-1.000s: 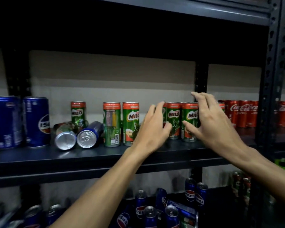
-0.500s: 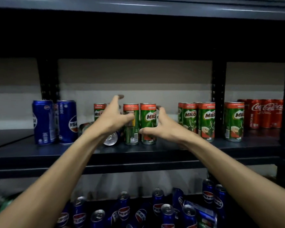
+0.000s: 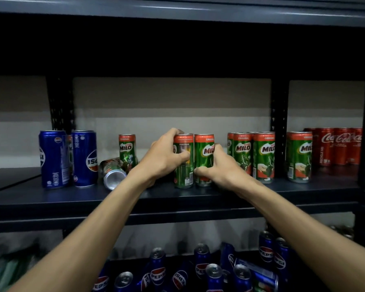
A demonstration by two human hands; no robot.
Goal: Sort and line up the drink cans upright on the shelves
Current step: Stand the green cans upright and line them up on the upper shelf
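Left hand (image 3: 162, 160), right hand (image 3: 222, 168) grip upright Milo cans (image 3: 203, 165) on shelf (image 3: 272, 196).

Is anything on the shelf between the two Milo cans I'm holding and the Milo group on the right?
Nothing visible: the shelf between the held Milo pair and the Milo group holds only your right grip.
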